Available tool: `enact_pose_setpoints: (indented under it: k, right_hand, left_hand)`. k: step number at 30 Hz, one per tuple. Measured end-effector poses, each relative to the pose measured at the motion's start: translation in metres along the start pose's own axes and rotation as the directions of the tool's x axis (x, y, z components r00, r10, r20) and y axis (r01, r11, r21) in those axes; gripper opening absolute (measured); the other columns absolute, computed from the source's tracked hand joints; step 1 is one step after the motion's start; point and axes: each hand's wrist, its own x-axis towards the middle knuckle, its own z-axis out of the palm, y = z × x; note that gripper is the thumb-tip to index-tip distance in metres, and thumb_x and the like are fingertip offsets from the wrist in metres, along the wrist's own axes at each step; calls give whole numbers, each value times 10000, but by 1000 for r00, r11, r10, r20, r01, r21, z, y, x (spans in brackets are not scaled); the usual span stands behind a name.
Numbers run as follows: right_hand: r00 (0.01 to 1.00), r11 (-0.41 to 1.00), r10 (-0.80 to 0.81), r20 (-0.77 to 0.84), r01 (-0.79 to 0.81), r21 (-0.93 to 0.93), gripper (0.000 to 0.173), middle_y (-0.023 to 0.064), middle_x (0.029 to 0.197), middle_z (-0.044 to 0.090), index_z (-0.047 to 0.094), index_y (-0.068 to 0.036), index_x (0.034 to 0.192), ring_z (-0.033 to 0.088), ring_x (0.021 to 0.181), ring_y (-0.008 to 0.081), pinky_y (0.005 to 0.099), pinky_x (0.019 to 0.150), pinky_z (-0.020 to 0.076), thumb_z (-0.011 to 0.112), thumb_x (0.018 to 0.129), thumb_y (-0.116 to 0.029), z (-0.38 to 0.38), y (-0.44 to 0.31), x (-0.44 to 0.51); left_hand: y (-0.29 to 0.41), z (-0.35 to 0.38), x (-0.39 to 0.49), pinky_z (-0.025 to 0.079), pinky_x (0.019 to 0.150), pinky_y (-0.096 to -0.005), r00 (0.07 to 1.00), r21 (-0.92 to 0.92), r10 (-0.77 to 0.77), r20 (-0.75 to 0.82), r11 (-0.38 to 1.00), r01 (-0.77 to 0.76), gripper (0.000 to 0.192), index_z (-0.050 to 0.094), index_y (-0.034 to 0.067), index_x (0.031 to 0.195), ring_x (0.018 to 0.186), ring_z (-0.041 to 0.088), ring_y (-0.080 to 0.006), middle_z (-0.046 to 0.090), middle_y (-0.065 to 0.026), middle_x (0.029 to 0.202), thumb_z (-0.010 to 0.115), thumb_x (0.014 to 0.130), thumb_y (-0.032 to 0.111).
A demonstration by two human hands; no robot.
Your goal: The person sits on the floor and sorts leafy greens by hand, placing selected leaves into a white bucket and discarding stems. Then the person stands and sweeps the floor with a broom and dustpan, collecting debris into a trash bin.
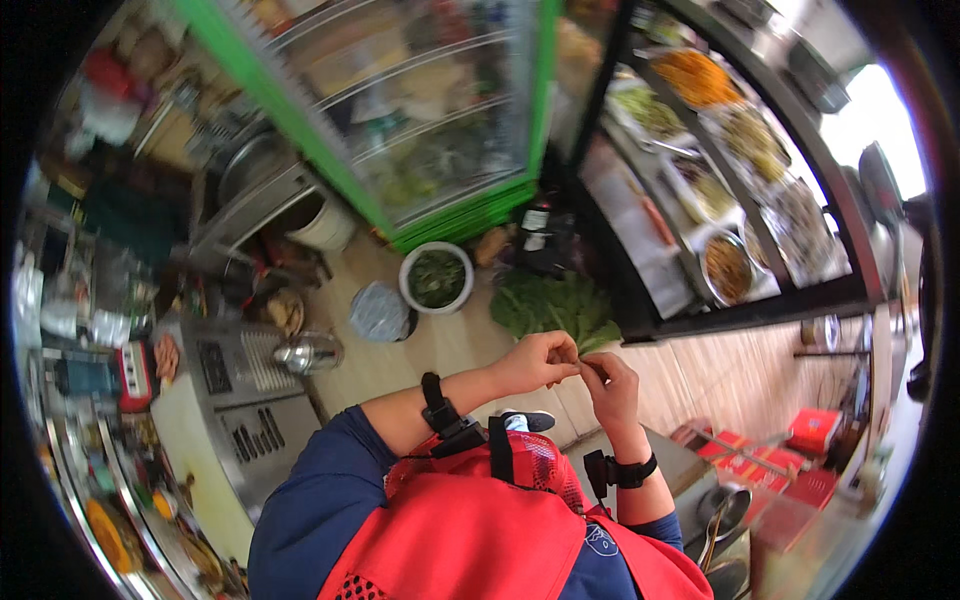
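My left hand point(536, 364) and my right hand point(613, 381) meet in front of me, thumbs and fingers pinched together tip to tip. Whatever may be between the fingertips is too small to make out. Just past them is a pile of large green leaves point(555, 304), partly covered by my fingers. I cannot tell whether my hands touch these leaves. Left of the pile, a round white tub point(406, 279) on the floor holds dark leafy greens point(436, 279). Beside the tub is a round container covered with a grey-blue plastic bag point(380, 311).
A green-framed glass-door fridge point(465, 214) stands ahead. To the right, a dark-framed display case point(750, 311) holds trays of shredded food. A steel counter unit point(259, 420) is on the left, with a metal pot point(304, 354) near it. Red boxes point(814, 429) lie at the right.
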Motion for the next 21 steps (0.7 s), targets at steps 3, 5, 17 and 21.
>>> enact_pose_setpoints:
  k: [3, 5, 17, 21]
  right_hand:
    - [982, 997, -80, 170, 82, -5, 103, 115, 743, 622, 633, -3, 845, 613, 629, 228, 287, 589, 486, 669, 789, -83, 74, -31, 21]
    - [965, 996, -55, 255, 35, 85, 109, 98, 742, 634, 630, 7, 849, 616, 641, 170, 274, 598, 486, 663, 798, -83, 129, -55, 33]
    - [803, 878, -12, 595, -276, 390, 143, 2, 657, 562, 556, -21, 817, 481, 553, 49, 215, 487, 382, 622, 867, -138, 374, -191, 62]
    - [744, 821, -55, 666, -346, 454, 165, 14, 654, 551, 528, -14, 819, 469, 534, 62, 225, 476, 380, 561, 908, -149, 409, -210, 82]
  left_hand:
    - [-9, -64, -55, 442, 504, -236, 988, -132, -34, -153, 991, 14, 128, 524, 24, 903, 601, 544, -87, 565, -24, 745, 632, 837, 39]
    - [-12, -109, -94, 445, 506, -239, 972, -332, -72, -224, 943, -7, 128, 522, 25, 899, 605, 546, -89, 566, -27, 743, 633, 835, 33]
    - [-2, -267, -258, 390, 525, -249, 719, -636, -140, -681, 598, -487, 88, 549, 39, 903, 577, 491, -120, 550, -29, 695, 575, 893, 122]
    - [-1, -292, -265, 386, 537, -239, 648, -592, -82, -757, 506, -627, 100, 563, 45, 865, 591, 486, -119, 545, -17, 698, 577, 894, 140]
